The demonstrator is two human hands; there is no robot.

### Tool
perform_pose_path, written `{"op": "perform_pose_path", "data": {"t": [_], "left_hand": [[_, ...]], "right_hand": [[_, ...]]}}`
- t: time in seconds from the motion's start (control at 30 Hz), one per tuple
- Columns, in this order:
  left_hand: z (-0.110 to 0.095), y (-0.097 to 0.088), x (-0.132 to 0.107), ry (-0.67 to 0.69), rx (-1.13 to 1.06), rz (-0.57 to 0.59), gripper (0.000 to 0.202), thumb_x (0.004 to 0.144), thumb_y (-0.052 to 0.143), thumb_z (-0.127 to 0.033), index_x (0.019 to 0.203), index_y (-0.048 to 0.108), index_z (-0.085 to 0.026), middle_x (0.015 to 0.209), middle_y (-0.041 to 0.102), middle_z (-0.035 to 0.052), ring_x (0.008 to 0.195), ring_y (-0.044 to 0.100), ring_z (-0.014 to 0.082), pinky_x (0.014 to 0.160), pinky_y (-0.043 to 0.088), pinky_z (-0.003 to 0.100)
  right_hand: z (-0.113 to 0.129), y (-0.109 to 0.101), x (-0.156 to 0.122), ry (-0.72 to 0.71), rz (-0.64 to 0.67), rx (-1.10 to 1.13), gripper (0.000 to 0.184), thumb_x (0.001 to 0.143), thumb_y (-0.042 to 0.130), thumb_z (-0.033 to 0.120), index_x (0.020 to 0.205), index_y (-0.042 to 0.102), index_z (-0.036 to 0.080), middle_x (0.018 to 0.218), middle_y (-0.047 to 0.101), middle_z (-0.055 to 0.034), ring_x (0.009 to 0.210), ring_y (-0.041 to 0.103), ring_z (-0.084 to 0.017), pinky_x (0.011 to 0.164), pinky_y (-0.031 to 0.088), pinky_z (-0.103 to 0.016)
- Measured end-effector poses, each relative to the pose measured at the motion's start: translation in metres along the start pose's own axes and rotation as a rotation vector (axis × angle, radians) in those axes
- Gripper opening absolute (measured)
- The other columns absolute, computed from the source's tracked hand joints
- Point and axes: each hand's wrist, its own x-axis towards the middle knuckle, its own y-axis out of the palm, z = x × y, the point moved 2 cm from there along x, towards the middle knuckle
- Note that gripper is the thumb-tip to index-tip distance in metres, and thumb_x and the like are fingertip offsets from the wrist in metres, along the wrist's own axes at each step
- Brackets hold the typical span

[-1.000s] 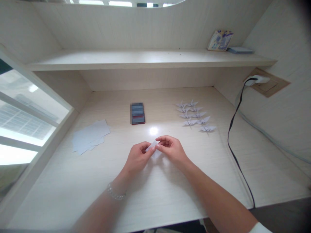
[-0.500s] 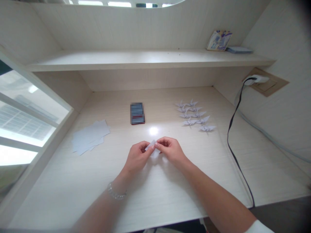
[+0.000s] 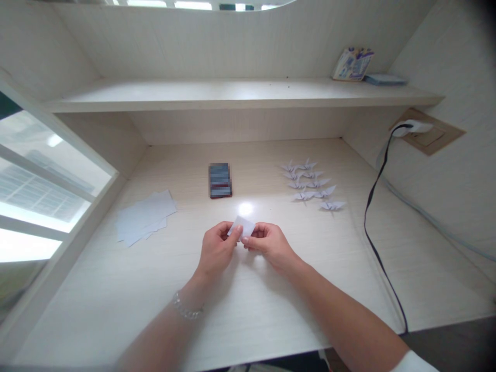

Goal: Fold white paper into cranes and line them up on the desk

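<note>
Between my two hands is a small folded piece of white paper [image 3: 244,226], held just above the desk. My left hand [image 3: 220,247] grips its left side, thumb on top and fingers beneath. Closed on the lower right edge, my right hand [image 3: 271,243] pinches the same paper between thumb and fingers. The fingers under the paper are partly hidden. Beyond my right hand stand several white paper cranes [image 3: 310,181] in rows. To the left lie several loose white paper sheets [image 3: 145,217], overlapping each other.
A dark, pixelated flat item [image 3: 220,181] lies on the desk [image 3: 186,170] behind my hands. On the right, a black cable [image 3: 368,227] runs from a wall socket [image 3: 430,134] to the front edge. A shelf [image 3: 232,95] spans the back, carrying a printed packet [image 3: 352,64].
The folded paper has been turned and raised slightly, so more of its flat face shows. My right fingers have shifted from its upper edge to its lower right edge.
</note>
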Motion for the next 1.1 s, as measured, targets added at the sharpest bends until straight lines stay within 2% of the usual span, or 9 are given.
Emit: {"op": "perform_pose_path", "data": {"t": [0.13, 0.4, 0.67, 0.93, 1.1], "left_hand": [[-0.0029, 0.0024, -0.0014, 0.012, -0.021, -0.032, 0.025, 0.077, 0.058, -0.037, 0.078, 0.065, -0.013, 0.069, 0.063, 0.0029, 0.059, 0.052, 0.0107, 0.055, 0.04, 0.02], [-0.0028, 0.0034, -0.0017, 0.006, -0.034, -0.047, 0.024, 0.077, 0.059, -0.036, 0.076, 0.064, -0.013, 0.067, 0.061, 0.0019, 0.058, 0.05, 0.0098, 0.053, 0.039, 0.02], [-0.0008, 0.0044, -0.0027, 0.018, 0.014, -0.037, 0.025, 0.078, 0.057, -0.038, 0.076, 0.064, -0.014, 0.066, 0.061, 0.0012, 0.059, 0.05, 0.0105, 0.054, 0.038, 0.021], [-0.0052, 0.0053, -0.0043, 0.018, -0.005, -0.029, 0.024, 0.077, 0.057, -0.037, 0.077, 0.064, -0.014, 0.067, 0.061, 0.0013, 0.059, 0.05, 0.0104, 0.054, 0.039, 0.02], [-0.0062, 0.0052, -0.0049, 0.008, -0.012, -0.018, 0.025, 0.077, 0.057, -0.037, 0.077, 0.064, -0.013, 0.067, 0.061, 0.0015, 0.058, 0.049, 0.0105, 0.053, 0.039, 0.021]], "right_hand": [[0.0005, -0.0009, 0.0009, 0.024, -0.054, 0.057, 0.026, 0.052, 0.08, 0.027, 0.063, 0.061, 0.013, 0.054, 0.06, 0.0001, 0.05, 0.054, -0.01, 0.051, 0.042, -0.023], [0.002, -0.0007, 0.0003, 0.034, -0.091, 0.115, 0.027, 0.054, 0.078, 0.028, 0.056, 0.055, 0.014, 0.051, 0.058, 0.0001, 0.048, 0.055, -0.011, 0.049, 0.04, -0.022], [0.0032, -0.0013, 0.0026, -0.07, -0.139, 0.036, 0.025, 0.058, 0.076, 0.034, 0.062, 0.06, 0.014, 0.054, 0.06, 0.0, 0.049, 0.051, -0.009, 0.05, 0.041, -0.023], [0.0017, -0.0008, 0.0028, -0.095, -0.168, 0.077, 0.024, 0.059, 0.076, 0.033, 0.064, 0.062, 0.015, 0.057, 0.061, -0.0005, 0.052, 0.053, -0.01, 0.052, 0.043, -0.024], [0.0014, -0.0031, 0.0039, -0.076, -0.153, 0.101, 0.024, 0.058, 0.077, 0.033, 0.06, 0.062, 0.014, 0.052, 0.059, -0.0002, 0.048, 0.051, -0.01, 0.048, 0.041, -0.023]]}}
